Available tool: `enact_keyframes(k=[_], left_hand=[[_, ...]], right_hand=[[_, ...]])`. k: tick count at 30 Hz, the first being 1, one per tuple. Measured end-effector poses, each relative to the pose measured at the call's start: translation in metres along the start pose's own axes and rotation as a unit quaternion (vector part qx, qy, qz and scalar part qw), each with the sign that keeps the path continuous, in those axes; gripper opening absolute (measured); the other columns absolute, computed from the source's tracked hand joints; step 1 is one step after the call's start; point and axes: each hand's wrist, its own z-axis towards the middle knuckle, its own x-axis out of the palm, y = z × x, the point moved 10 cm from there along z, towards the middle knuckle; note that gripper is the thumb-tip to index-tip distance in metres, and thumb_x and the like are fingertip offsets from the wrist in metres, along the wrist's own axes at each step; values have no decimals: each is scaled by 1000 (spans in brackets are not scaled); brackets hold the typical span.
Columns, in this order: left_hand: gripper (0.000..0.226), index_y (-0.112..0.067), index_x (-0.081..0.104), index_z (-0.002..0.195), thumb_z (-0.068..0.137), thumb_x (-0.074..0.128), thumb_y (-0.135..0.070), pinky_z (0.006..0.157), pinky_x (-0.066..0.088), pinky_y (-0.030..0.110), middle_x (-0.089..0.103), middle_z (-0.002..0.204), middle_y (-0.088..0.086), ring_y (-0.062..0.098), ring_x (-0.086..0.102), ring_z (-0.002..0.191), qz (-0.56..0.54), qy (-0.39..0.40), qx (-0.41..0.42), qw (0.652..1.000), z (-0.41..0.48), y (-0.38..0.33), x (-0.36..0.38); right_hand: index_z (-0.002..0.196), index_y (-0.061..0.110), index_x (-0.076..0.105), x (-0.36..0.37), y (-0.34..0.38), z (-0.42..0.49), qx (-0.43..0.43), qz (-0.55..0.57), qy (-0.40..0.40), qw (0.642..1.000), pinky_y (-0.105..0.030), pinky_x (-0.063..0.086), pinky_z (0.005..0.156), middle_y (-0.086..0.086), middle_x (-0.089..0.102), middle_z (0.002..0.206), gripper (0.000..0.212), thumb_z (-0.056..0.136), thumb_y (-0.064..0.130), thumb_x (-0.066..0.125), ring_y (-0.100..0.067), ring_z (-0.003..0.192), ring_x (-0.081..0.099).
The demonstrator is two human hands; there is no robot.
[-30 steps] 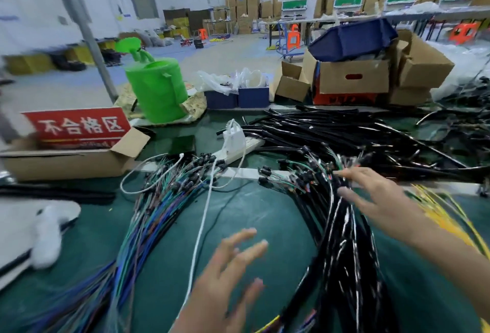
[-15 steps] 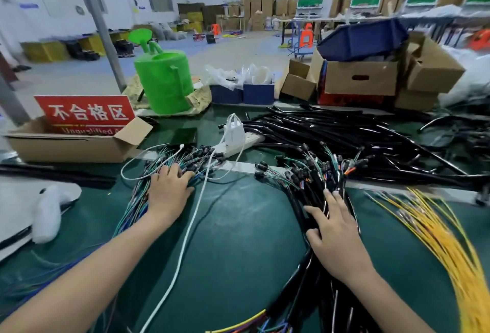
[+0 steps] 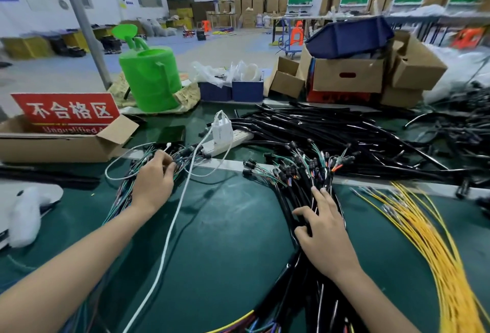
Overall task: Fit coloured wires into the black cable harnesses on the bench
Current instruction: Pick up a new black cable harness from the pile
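Dark green tabletop [image 3: 225,226] carries everything. Centre-right: heap of black sleeved cable harnesses [image 3: 285,197], connector ends fanned toward the far edge. Right of it, a loose sheaf of thin yellow wires [image 3: 424,234] (lying apart from the heap). Left: bundle of mixed blue, green and grey coloured wires [image 3: 122,194]. Right hand [image 3: 323,226] lies on the harness heap, fingers spread and nearly straight, gripping nothing. Left hand [image 3: 153,181] sits at the far end of the coloured bundle, fingers curled round a few wire ends.
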Motion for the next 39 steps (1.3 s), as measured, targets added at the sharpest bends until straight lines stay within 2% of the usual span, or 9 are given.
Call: enact_keyframes(k=[3, 7, 13, 16, 21, 26, 29, 34, 39], left_hand=[[2, -12, 51, 93, 95, 52, -14, 65, 45, 33, 65, 80, -1, 21, 59, 65, -51, -10, -64, 997, 1, 12, -8], [18, -11, 60, 99, 84, 70, -17, 65, 52, 32, 63, 95, 3, 24, 65, 66, -57, 16, -140, 988, -4, 35, -13], [14, -12, 72, 90, 83, 72, -24, 68, 45, 32, 66, 88, 6, 20, 56, 71, 101, 4, -54, 993, -21, 34, -30], [18, -10, 72, 97, 79, 75, -13, 70, 47, 32, 64, 79, 4, 19, 55, 70, 125, 59, -39, 990, -29, 34, -22], [13, -15, 67, 82, 76, 69, -4, 68, 45, 32, 59, 75, 1, 24, 58, 73, 120, 83, -58, 988, -42, 39, -24], [12, -25, 61, 77, 81, 66, -14, 68, 50, 34, 62, 78, -6, 16, 58, 74, 87, 96, -35, 991, -32, 24, -26], [11, -22, 60, 91, 85, 66, -30, 74, 50, 35, 58, 92, -3, 19, 57, 89, 208, 198, -28, 958, -41, 26, -3], [16, -17, 58, 97, 93, 53, -32, 68, 45, 32, 58, 101, 0, 24, 59, 93, 351, 187, 6, 917, -44, 22, 6], [9, -16, 60, 79, 88, 60, -16, 66, 41, 31, 62, 82, 4, 24, 56, 77, 124, 76, -33, 989, -27, 15, -30]], right_hand=[[107, 25, 64, -1, -1, 0, 2, 5, -3, 1000, -34, 10, 116, -5, 18, 157, 24, 85, 17, 56, -12, 146, -2], [105, 25, 64, -1, -1, 0, 2, 8, -4, 1000, -34, 10, 115, -4, 18, 157, 23, 85, 17, 56, -11, 145, -2], [105, 26, 64, -1, -1, 0, -2, 7, -8, 1000, -32, 10, 115, -3, 18, 157, 23, 85, 17, 56, -11, 145, -2], [105, 25, 64, -1, -1, 0, -2, 5, -7, 1000, -31, 9, 115, -3, 18, 157, 23, 85, 17, 56, -11, 145, -2], [104, 25, 66, -2, -1, -1, 2, 10, -9, 1000, -34, 11, 115, -3, 20, 157, 23, 84, 16, 57, -11, 145, 0], [103, 24, 66, -2, -1, 0, 0, 8, -6, 1000, -35, 12, 115, -3, 23, 156, 22, 84, 16, 58, -11, 145, 2], [103, 23, 67, -1, -2, 0, 1, 2, -6, 1000, -36, 14, 113, 2, 34, 151, 22, 85, 15, 58, -11, 145, 3], [105, 21, 68, -3, -1, -1, -2, -5, -13, 1000, -33, 16, 111, 10, 53, 133, 24, 85, 13, 58, -13, 144, 12], [105, 21, 69, -3, -2, 0, -4, -1, -17, 1000, -33, 17, 111, 11, 56, 129, 24, 85, 13, 58, -13, 143, 13]])
